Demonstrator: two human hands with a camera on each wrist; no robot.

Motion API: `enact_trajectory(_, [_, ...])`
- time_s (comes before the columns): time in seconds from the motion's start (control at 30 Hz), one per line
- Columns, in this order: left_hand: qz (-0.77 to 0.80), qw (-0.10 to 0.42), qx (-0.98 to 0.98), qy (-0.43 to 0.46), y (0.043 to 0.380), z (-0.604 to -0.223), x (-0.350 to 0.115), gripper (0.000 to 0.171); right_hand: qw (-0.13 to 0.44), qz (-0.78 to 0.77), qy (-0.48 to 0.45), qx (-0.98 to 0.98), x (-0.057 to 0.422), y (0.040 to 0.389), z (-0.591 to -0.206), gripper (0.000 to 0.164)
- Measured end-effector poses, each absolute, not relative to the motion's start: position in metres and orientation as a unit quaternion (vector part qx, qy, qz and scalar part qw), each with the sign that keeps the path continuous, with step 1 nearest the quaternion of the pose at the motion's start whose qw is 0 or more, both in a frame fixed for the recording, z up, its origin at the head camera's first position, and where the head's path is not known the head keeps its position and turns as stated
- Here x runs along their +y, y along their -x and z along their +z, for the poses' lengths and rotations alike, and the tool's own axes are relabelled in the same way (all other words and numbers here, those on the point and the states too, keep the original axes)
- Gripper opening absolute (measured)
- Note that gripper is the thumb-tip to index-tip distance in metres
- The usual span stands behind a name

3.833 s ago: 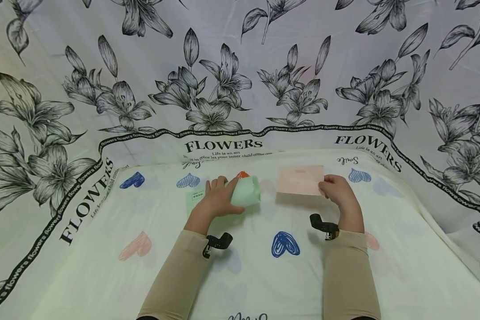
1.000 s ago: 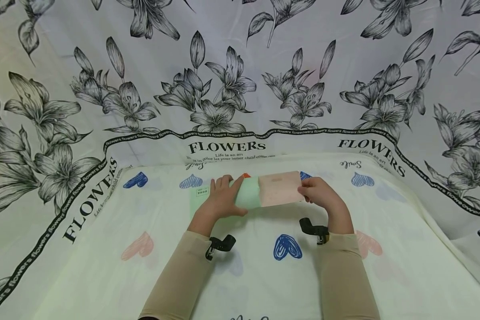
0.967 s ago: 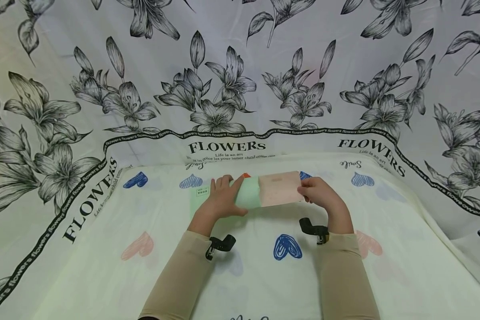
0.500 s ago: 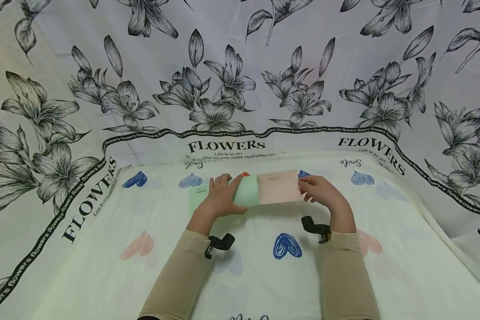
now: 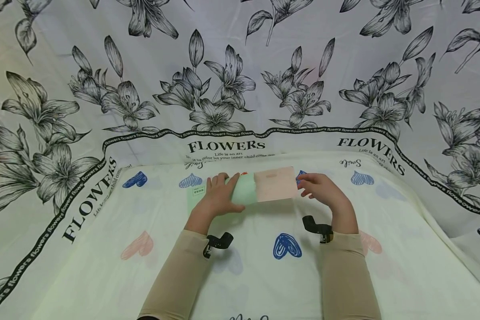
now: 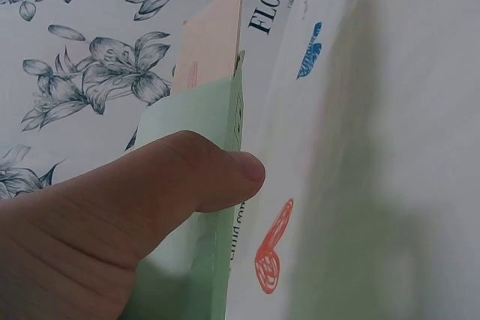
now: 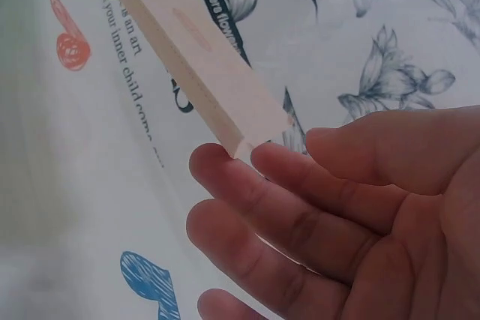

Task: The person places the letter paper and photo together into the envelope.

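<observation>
In the head view my left hand (image 5: 216, 198) grips a light green paper sleeve (image 5: 245, 190), thumb along the near side and fingers over the top. The left wrist view shows the thumb pressed across the green side. Out of the sleeve's right end sticks a flat pale pink paper piece (image 5: 276, 183) with a small slot mark and, in the right wrist view, a narrow folded side. My right hand (image 5: 322, 192) is at its far right end, fingers loosely extended and parted. In the right wrist view those fingertips (image 7: 214, 166) lie right at the pink end's corner.
A white cloth (image 5: 240, 275) with printed hearts covers the table. Behind it hangs a flower-printed curtain (image 5: 288, 26). A flat green piece with a printed label (image 5: 198, 190) shows left of my left hand, and a bit of red (image 5: 244, 173) peeks out behind the sleeve.
The pink piece was apart from the green sleeve at first, then its left end went inside. My right fingers have since loosened from its end. The joined pieces have shifted slightly left.
</observation>
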State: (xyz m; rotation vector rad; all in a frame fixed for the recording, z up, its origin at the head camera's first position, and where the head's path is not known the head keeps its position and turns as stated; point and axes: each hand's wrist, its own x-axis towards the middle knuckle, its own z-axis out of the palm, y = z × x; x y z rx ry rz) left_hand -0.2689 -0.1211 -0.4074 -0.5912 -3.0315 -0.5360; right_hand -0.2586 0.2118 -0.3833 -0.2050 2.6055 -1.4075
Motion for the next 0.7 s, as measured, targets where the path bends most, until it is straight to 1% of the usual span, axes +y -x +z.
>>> enact_trajectory(0.47, [-0.168, 0.004, -0.967, 0.19, 0.2675, -0.408, -0.1189, 0.109, 0.101, -0.452, 0.1, 0.881, 0.2045, 0.2595, -0.3832, 0.041])
enact_trajectory(0.7, [-0.17, 0.002, -0.968, 0.187, 0.2682, -0.4082, -0.1203, 0.107, 0.11, -0.456, 0.098, 0.878, 0.2083, 0.2577, -0.3823, 0.047])
